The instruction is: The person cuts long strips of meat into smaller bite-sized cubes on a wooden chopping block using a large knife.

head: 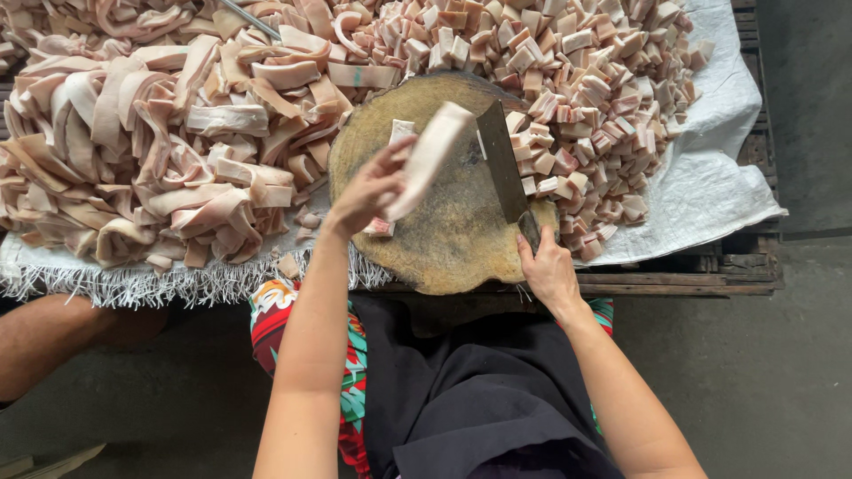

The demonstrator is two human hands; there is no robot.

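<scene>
My left hand (pixel 368 191) grips a pale, fatty pork strip (pixel 428 158) over the round wooden block (pixel 444 239); my right hand (pixel 548 270) clasps the flat steel cleaver (pixel 502 168).

No packages, labels, signs or screens appear anywhere in this overhead view of the work surface and the floor around it.

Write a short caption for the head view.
Left hand lifts a meat strip; right hand holds a cleaver.

White sacking (pixel 710 191) over wooden pallet (pixel 692 275)
</scene>
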